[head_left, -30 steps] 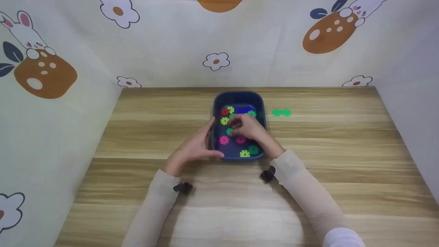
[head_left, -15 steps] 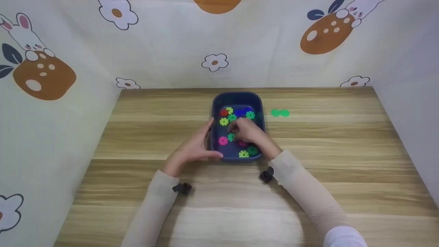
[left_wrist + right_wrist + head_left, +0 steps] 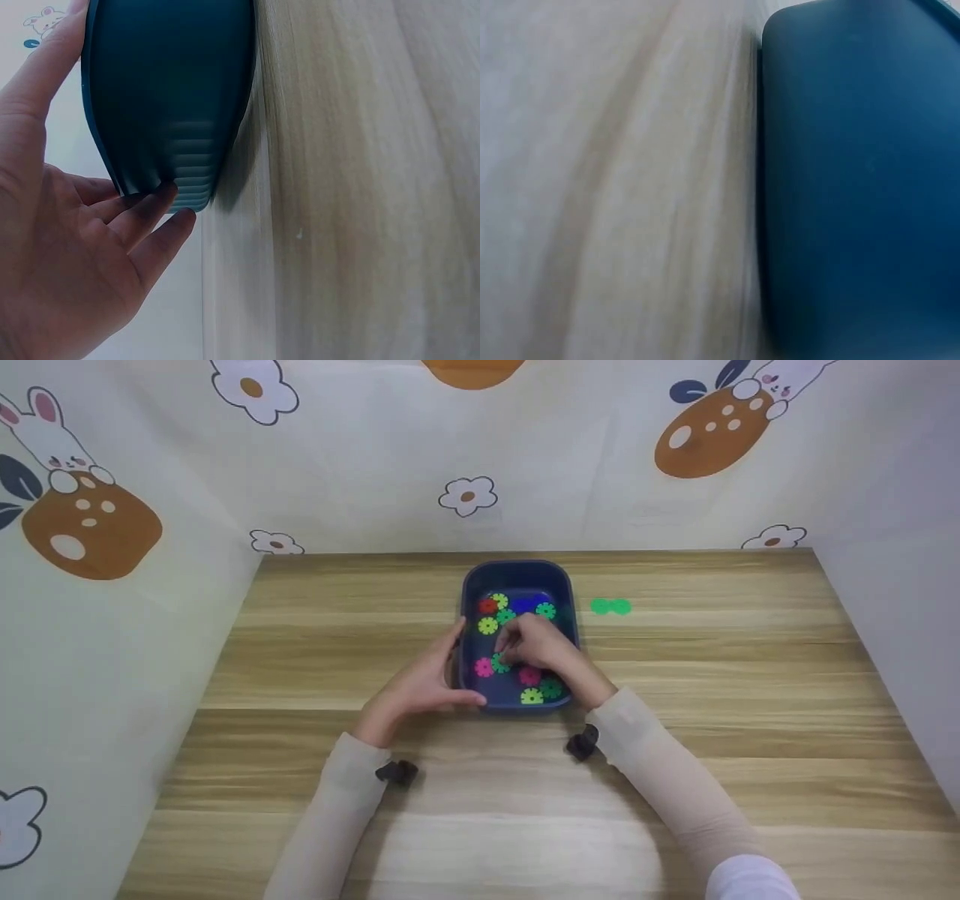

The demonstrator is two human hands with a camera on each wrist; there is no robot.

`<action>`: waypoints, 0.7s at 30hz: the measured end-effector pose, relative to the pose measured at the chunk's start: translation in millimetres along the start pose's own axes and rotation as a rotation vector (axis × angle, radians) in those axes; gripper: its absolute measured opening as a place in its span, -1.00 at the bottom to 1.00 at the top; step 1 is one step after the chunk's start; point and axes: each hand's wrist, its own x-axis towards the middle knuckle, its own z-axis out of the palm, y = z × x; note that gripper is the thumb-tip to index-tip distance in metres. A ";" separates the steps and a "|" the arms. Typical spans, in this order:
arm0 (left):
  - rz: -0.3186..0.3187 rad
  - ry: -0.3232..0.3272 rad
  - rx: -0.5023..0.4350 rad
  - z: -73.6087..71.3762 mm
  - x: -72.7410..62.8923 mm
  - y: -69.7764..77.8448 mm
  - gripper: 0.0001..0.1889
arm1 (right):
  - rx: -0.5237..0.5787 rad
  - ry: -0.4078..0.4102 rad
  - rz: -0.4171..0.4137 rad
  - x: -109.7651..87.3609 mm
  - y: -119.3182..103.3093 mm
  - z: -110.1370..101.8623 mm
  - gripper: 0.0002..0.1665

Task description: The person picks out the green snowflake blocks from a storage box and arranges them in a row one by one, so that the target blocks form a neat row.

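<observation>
In the head view a dark blue plastic tub (image 3: 517,574) stands on the table with several flower-shaped interlocking discs inside. My left hand (image 3: 420,679) holds its near left corner, thumb along the front rim and fingers on the left wall. The left wrist view shows those fingers (image 3: 154,217) bent against the tub's end. My right hand (image 3: 541,641) reaches inside, thumb and forefinger bent together at a green disc (image 3: 500,663). A pink disc (image 3: 483,667) lies just left of it, another pink disc (image 3: 529,676) under the palm side. The right wrist view shows only tub wall (image 3: 862,172) and tabletop.
Two joined green discs (image 3: 611,607) lie on the wooden table (image 3: 705,660) right of the tub. At the tub's far end are yellow discs (image 3: 487,625), a red disc (image 3: 488,606) and blue pieces (image 3: 523,605). A printed cloth (image 3: 540,450) encloses the table's back and sides.
The green disc at my right fingertips has slid toward the tub's near end, beside the pink disc. The right-hand pink disc has shifted nearer too. My left hand stays on the tub.
</observation>
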 end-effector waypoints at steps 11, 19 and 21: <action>-0.013 -0.001 -0.004 0.3 -1.2 0.7 0.30 | 0.091 0.055 -0.035 -2.0 -0.7 -1.0 -0.92; -0.009 0.003 -0.018 0.1 -1.1 0.3 0.30 | 0.151 0.119 -0.056 -3.9 -2.2 -4.0 -0.91; -0.013 0.002 -0.019 0.1 -1.3 0.1 0.30 | 0.164 0.128 -0.054 -4.6 -3.0 -5.8 -0.90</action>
